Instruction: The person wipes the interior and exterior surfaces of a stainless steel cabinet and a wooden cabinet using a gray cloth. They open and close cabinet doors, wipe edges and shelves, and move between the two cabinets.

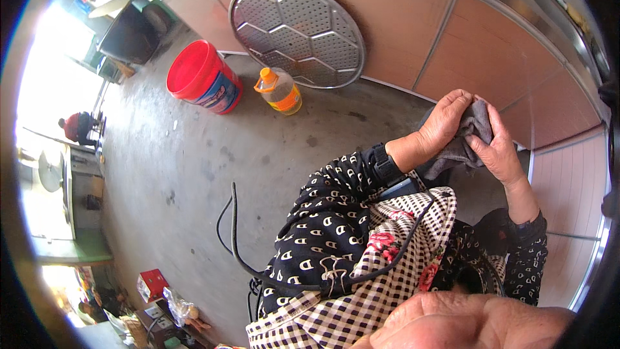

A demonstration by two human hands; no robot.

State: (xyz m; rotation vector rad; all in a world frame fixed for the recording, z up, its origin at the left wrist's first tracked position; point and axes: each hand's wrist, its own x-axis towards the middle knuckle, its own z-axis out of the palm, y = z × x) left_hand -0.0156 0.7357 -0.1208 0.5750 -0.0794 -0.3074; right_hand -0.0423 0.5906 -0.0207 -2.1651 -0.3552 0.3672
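Note:
A crumpled grey cloth (454, 153) is bunched between both hands, low in front of the tiled counter side. My left hand (443, 118) grips its upper left part, with the thumb and fingers pressed on the fabric. On the other side, my right hand (499, 152) holds the cloth with the thumb across it. The fingertips of both hands come close together at its top. A black band circles my left wrist. Black patterned sleeves and a checked garment (382, 261) with red flowers lie below the hands.
A perforated round metal tray (298, 34) leans against the tiled counter side (387, 24). Near it on the concrete floor stand a red bucket (227, 89) and a clear bottle (286, 97) with an orange cap. A black cable (235, 223) loops beside my body. Another person (77, 127) is far left.

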